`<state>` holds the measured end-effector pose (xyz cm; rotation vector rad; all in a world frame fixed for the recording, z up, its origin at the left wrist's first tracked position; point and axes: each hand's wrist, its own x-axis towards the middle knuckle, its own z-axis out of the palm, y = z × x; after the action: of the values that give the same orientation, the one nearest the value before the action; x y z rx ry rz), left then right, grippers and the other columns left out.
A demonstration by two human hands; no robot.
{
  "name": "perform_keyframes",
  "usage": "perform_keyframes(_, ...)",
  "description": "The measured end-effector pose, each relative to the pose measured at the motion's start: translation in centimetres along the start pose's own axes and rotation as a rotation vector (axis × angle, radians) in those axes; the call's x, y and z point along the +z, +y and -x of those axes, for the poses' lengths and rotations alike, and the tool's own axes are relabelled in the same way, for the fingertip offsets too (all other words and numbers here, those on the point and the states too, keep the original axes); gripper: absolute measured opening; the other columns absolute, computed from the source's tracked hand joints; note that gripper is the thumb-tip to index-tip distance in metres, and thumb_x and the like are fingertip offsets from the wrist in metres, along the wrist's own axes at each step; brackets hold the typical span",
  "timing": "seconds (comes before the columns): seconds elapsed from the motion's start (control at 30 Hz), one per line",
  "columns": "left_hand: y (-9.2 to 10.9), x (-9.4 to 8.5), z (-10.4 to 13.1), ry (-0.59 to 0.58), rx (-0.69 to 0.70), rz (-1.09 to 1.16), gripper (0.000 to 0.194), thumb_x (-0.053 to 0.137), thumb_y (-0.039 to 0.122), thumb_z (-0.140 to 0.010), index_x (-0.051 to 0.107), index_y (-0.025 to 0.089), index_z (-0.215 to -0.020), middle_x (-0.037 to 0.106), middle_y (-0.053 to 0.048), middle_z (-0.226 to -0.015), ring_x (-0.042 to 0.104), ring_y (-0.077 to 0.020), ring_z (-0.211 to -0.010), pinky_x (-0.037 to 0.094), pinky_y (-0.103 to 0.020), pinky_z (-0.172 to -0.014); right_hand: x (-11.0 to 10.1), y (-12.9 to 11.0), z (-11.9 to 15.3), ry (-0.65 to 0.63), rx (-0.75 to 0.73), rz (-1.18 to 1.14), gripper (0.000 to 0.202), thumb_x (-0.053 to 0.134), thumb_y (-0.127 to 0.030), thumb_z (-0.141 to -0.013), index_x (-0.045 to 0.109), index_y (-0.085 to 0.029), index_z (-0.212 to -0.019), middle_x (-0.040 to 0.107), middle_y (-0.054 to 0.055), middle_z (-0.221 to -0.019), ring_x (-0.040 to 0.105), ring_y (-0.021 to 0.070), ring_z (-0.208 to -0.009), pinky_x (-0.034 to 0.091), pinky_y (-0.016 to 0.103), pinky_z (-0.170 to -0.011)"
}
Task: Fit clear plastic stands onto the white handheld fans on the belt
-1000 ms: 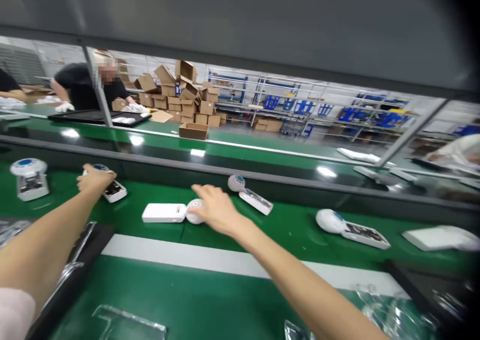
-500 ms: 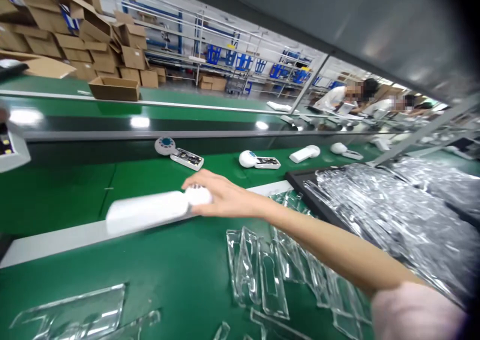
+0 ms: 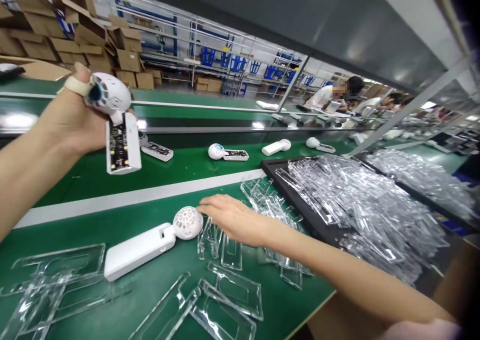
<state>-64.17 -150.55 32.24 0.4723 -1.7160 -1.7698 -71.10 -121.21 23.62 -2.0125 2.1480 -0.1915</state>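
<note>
My left hand (image 3: 77, 125) is raised at the left, closed around a white handheld fan (image 3: 114, 95) with a ball-shaped vented head. Its handle is open toward me and shows a circuit board. Another white handheld fan (image 3: 138, 250) lies on the green table, handle to the left, its patterned round head to the right. Beside that head is my right hand (image 3: 232, 217), palm down with fingers stretched out, holding nothing; whether the fingertips touch the head I cannot tell. Clear plastic trays (image 3: 232, 252) lie under and around this hand.
Several similar fans (image 3: 234, 155) lie on the green conveyor ahead. To the right, a black tray (image 3: 270, 167) bears a heap of clear plastic pieces (image 3: 360, 205). More clear trays (image 3: 56, 280) lie front left. Metal posts (image 3: 296, 82) and an overhead shelf frame the bench; co-workers (image 3: 322, 97) sit farther right.
My right hand has set the fan down on the table and let go, moving slightly right. My left hand has come into view from the left with the opened fan.
</note>
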Motion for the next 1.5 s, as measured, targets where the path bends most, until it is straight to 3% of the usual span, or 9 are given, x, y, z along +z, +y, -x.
perform_keyframes(0.13,-0.1,2.1,1.1,-0.163,-0.002,0.372,0.036,0.038,0.032,-0.095,0.046,0.004,-0.117,0.059,0.001,-0.093,0.048,-0.0063,-0.080,0.040,-0.029,-0.081,1.2,1.0,1.7,-0.071,-0.084,0.227,0.060,0.041,0.010,-0.074,0.042,-0.009,-0.131,0.056,0.013,-0.120,0.049,0.0223,-0.110,0.040,0.038,-0.094)
perform_keyframes(0.37,-0.3,5.2,3.5,-0.102,-0.093,0.401,0.028,0.068,0.030,-0.077,0.058,0.014,-0.097,0.064,-0.001,-0.081,0.060,-0.0164,-0.074,0.051,-0.038,-0.077,1.1,1.4,0.7,-0.064,-0.166,0.456,0.019,0.044,-0.001,-0.080,0.057,-0.013,-0.087,0.056,0.008,-0.088,0.048,0.0214,-0.087,0.038,0.039,-0.089)
perform_keyframes(0.53,-1.6,5.4,3.7,-0.058,-0.152,0.380,0.039,0.079,0.038,-0.063,0.059,0.016,-0.088,0.065,-0.002,-0.081,0.061,-0.0173,-0.067,0.052,-0.033,-0.066,-1.5,0.6,1.9,0.024,-0.022,0.390,0.014,0.046,-0.005,-0.082,0.055,-0.013,-0.089,0.058,0.006,-0.086,0.049,0.0179,-0.076,0.036,0.027,-0.060)
perform_keyframes(0.67,-2.6,6.1,4.0,-0.009,-0.209,0.404,0.039,0.080,0.036,-0.059,0.059,0.016,-0.084,0.065,-0.002,-0.077,0.062,-0.0170,-0.064,0.053,-0.032,-0.064,-2.9,0.3,2.4,0.187,0.114,0.358,0.044,0.039,0.004,-0.075,0.051,-0.011,-0.115,0.061,0.004,-0.077,0.049,0.0133,-0.059,0.025,0.025,-0.049)
perform_keyframes(0.8,-3.7,7.1,4.4,0.034,-0.222,0.393,0.038,0.079,0.038,-0.060,0.061,0.017,-0.085,0.065,-0.002,-0.077,0.064,-0.0186,-0.067,0.053,-0.033,-0.065,-3.9,0.4,0.6,0.385,0.241,0.306,0.049,0.034,0.002,-0.079,0.053,-0.016,-0.120,0.066,0.004,-0.079,0.057,0.0136,-0.063,0.031,0.024,-0.052)
perform_keyframes(0.97,-4.4,7.8,4.9,0.059,-0.257,0.350,0.041,0.080,0.042,-0.058,0.062,0.018,-0.085,0.065,-0.002,-0.080,0.063,-0.0181,-0.069,0.051,-0.030,-0.062,-4.3,0.7,-3.3,0.383,0.471,0.423,0.068,0.036,0.003,-0.078,0.037,-0.024,-0.140,0.065,0.006,-0.078,0.060,0.0163,-0.063,0.038,0.025,-0.054)
perform_keyframes(1.13,-4.9,7.9,5.3,0.052,-0.243,0.312,0.043,0.079,0.048,-0.056,0.061,0.017,-0.081,0.062,-0.001,-0.076,0.059,-0.0153,-0.064,0.045,-0.025,-0.055,-2.8,0.3,-5.2,0.388,0.430,0.536,0.059,0.038,-0.004,-0.085,0.036,-0.021,-0.141,0.061,0.014,-0.086,0.058,0.0258,-0.082,0.047,0.036,-0.067)
perform_keyframes(1.3,-5.3,8.1,5.5,0.031,-0.225,0.285,0.041,0.075,0.051,-0.060,0.059,0.018,-0.078,0.058,0.000,-0.072,0.055,-0.0134,-0.062,0.040,-0.023,-0.051,-2.2,-0.5,-5.5,0.473,0.471,0.408,0.046,0.042,-0.028,-0.094,0.040,-0.014,-0.138,0.055,0.018,-0.098,0.052,0.0300,-0.092,0.049,0.042,-0.073)
perform_keyframes(1.5,-4.9,8.5,6.0,0.019,-0.213,0.294,0.041,0.074,0.051,-0.061,0.057,0.018,-0.078,0.059,-0.001,-0.074,0.054,-0.0139,-0.063,0.040,-0.025,-0.055,-1.6,-1.8,-6.1,0.488,0.506,0.248,0.051,0.042,-0.031,-0.094,0.036,-0.010,-0.140,0.053,0.018,-0.103,0.049,0.0303,-0.096,0.049,0.044,-0.078)
